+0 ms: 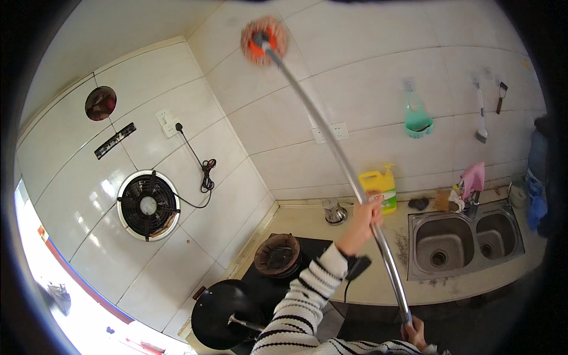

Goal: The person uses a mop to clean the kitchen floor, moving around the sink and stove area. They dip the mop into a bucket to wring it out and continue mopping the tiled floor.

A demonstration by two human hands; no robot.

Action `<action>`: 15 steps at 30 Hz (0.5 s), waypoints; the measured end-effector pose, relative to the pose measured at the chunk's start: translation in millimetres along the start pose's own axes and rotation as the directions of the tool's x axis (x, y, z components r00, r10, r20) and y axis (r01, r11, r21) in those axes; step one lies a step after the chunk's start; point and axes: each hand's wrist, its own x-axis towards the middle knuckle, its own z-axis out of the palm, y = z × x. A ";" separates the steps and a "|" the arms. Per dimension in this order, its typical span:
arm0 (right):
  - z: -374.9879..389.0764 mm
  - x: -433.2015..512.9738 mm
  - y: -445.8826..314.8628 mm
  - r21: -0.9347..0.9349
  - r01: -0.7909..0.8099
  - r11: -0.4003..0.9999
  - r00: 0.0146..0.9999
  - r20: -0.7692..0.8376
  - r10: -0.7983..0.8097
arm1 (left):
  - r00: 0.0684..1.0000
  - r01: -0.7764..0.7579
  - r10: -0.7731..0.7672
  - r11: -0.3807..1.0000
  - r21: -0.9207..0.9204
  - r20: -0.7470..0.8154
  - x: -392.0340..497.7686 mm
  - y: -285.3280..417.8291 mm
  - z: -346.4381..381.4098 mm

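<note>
A long metal mop pole (330, 135) runs diagonally from the lower right up to the tiled wall. At its upper end a round mop head (277, 33) with pinkish strands and an orange centre is against or close to the wall tiles, slightly blurred. My left hand (367, 217) grips the pole about midway, in front of the counter. Lower down, my right hand (413, 333) is closed around the pole near its bottom end. A striped knitted sleeve (299, 301) covers my left arm, which hides part of the stove.
Below are a black wok (222, 313) and a brown pot (277, 255) on the stove. A yellow jug (388, 191), metal pot (333, 211) and double sink (443, 235) line the counter. An exhaust fan (148, 205), corded plug (179, 127) and green basket (418, 126) are on the walls.
</note>
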 end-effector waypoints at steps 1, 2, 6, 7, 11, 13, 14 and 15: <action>15.2 22.9 -14.3 0.075 0.083 0.994 0.995 0.051 -0.087 | 0.996 -0.084 0.085 0.994 0.064 -0.009 14.8 23.6 8.5; 23.8 37.4 -30.1 0.125 0.087 0.988 0.986 0.130 -0.104 | 0.981 -0.194 0.195 0.972 0.131 0.004 28.4 49.2 13.5; 67.2 94.4 -79.7 0.103 0.075 0.992 0.969 0.226 -0.097 | 0.908 -0.399 0.418 0.877 0.268 -0.017 58.5 133.4 0.1; 72.8 103.6 -88.1 0.078 0.082 0.994 0.961 0.257 -0.099 | 0.889 -0.421 0.453 0.864 0.278 -0.063 62.6 145.7 -8.6; 72.0 110.8 -92.5 -0.077 0.021 0.997 0.978 0.208 -0.004 | 0.867 -0.466 0.493 0.856 0.222 -0.080 60.5 140.8 -55.6; 55.7 95.4 -81.7 -0.110 -0.025 0.994 0.980 0.194 0.046 | 0.892 -0.420 0.441 0.890 0.177 -0.102 47.0 106.0 -80.5; 44.3 85.3 -75.4 -0.184 -0.025 0.983 0.987 0.149 0.053 | 0.909 -0.379 0.397 0.914 0.144 -0.130 38.1 84.2 -91.3; 31.9 73.6 -69.5 -0.236 -0.036 0.971 0.992 0.112 0.064 | 0.915 -0.380 0.390 0.919 0.104 -0.107 29.1 62.8 -101.1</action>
